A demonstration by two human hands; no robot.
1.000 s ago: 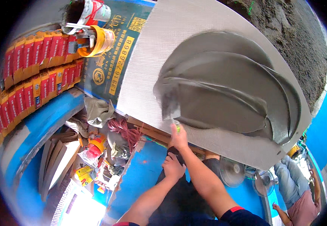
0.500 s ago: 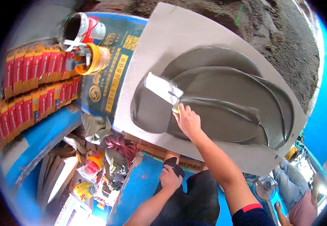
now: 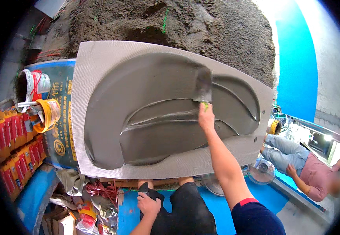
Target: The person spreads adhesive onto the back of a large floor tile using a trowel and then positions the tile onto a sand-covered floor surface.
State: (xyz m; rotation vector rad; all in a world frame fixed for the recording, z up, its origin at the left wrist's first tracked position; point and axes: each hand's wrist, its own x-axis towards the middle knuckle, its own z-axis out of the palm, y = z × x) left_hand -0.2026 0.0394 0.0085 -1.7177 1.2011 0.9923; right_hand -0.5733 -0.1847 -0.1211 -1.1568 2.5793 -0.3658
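A large grey tile lies flat before me, its middle coated with wet dark grey mortar in swept ridges. My right hand reaches far across it and grips a trowel by its green handle, the steel blade pressed onto the mortar near the tile's upper right. My left hand rests low by my knee on the black cloth of my trousers, fingers curled, holding nothing I can make out.
A mound of dark mortar rises behind the tile. At the left stand a bucket, an orange tape roll and rows of red packets. Rags and bags litter the blue floor. Another person sits at the right by a fan.
My right hand has swept the trowel from the tile's near left edge up and across to its upper right, spreading mortar. The view has tilted upward; my left hand stayed by my knee.
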